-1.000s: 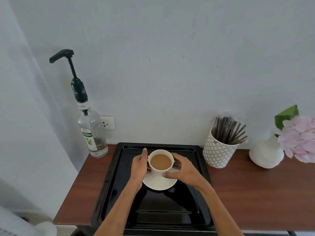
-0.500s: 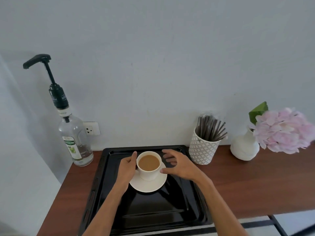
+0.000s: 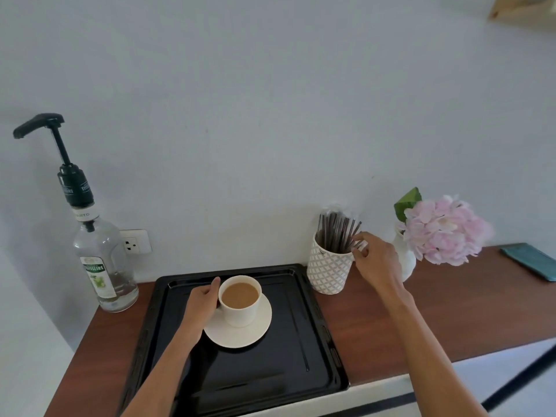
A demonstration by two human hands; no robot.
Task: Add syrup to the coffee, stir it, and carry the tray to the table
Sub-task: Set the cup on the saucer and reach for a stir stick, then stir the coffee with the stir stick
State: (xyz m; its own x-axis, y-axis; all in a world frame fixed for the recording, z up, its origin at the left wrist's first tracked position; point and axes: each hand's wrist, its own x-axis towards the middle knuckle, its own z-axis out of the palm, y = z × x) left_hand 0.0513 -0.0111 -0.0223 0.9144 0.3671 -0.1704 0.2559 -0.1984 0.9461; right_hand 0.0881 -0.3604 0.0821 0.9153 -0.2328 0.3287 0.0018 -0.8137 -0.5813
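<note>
A white cup of milky coffee (image 3: 239,299) stands on a white saucer (image 3: 255,334) in the black tray (image 3: 313,356). My left hand (image 3: 202,307) grips the cup's left side, thumb up against the rim. My right hand (image 3: 376,260) is at the patterned holder (image 3: 329,270) of dark stirrers (image 3: 337,233). Its fingertips, slightly apart, touch the right-hand stirrers, and I cannot see one lifted out. The syrup bottle (image 3: 103,266) with its black pump (image 3: 39,124) stands left of the tray, by the wall.
The tray sits on a brown wooden counter (image 3: 451,302) against a pale wall with a socket (image 3: 135,242). A white vase of pink flowers (image 3: 445,230) stands right behind my right hand. A dark teal flat object (image 3: 532,261) lies at the far right.
My right hand has left the cup and moved up and right to the stirrer holder. My left hand stays on the cup. The view has shifted left and up.
</note>
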